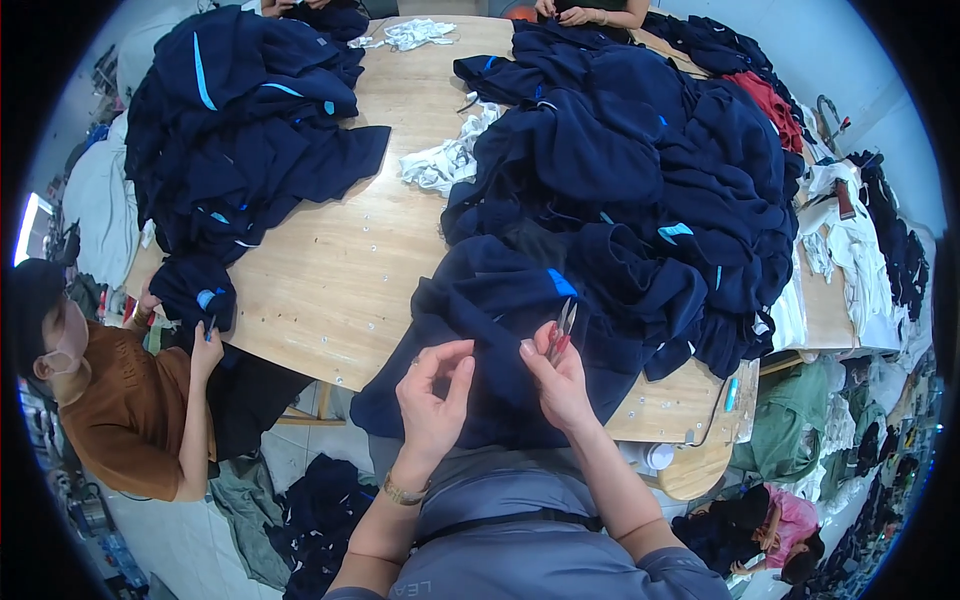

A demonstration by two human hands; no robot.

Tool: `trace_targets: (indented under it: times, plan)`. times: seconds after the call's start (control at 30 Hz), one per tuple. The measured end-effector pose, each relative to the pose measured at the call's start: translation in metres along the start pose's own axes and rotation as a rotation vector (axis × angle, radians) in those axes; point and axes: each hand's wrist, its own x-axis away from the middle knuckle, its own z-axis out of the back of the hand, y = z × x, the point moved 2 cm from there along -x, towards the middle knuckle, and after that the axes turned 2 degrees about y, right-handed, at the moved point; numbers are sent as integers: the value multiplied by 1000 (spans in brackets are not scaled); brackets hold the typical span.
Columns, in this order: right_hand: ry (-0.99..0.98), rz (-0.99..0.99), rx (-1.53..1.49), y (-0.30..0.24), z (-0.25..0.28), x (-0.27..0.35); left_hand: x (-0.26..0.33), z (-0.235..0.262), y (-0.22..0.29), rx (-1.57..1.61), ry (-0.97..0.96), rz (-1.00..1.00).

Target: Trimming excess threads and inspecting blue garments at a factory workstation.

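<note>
A pair of small thread snips (562, 340) with red handles is held in my right hand (565, 388), blades pointing up and away from me. My left hand (437, 400) is raised to the left of it, fingers bent and the thumb slightly apart from the forefinger; I see nothing between them. Under both hands a dark navy garment (460, 318) hangs over the table edge towards my lap. A bright blue patch (563, 284) on it lies just beyond the snips' tips.
Large navy garment heaps (620, 130) cover the table's (330, 250) right side and far left (260, 80). White scraps (440, 163) lie between them. A masked co-worker (130, 400) sits at left, handling a navy piece. A white jar (658, 457) stands near my right elbow.
</note>
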Motion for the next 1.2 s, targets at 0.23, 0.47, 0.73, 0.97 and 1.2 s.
trace_targets:
  times: [0.23, 0.47, 0.73, 0.97, 1.2]
  plan:
    - [-252, 28, 123, -17, -3, 6, -45, -8, 9, -370, -375, -317]
    - [-207, 102, 129, -34, 12, 0, -50, -4, 2, 245, -675, 61]
    - [-62, 382, 650, -39, 17, 1, -48, -5, -1, 548, -372, 236]
    - [-123, 414, 1049, -40, 6, 8, -49, -5, -5, 556, -327, 243]
    - [-114, 498, 1205, -40, -1, 7, -46, -4, 2, 467, -336, 188]
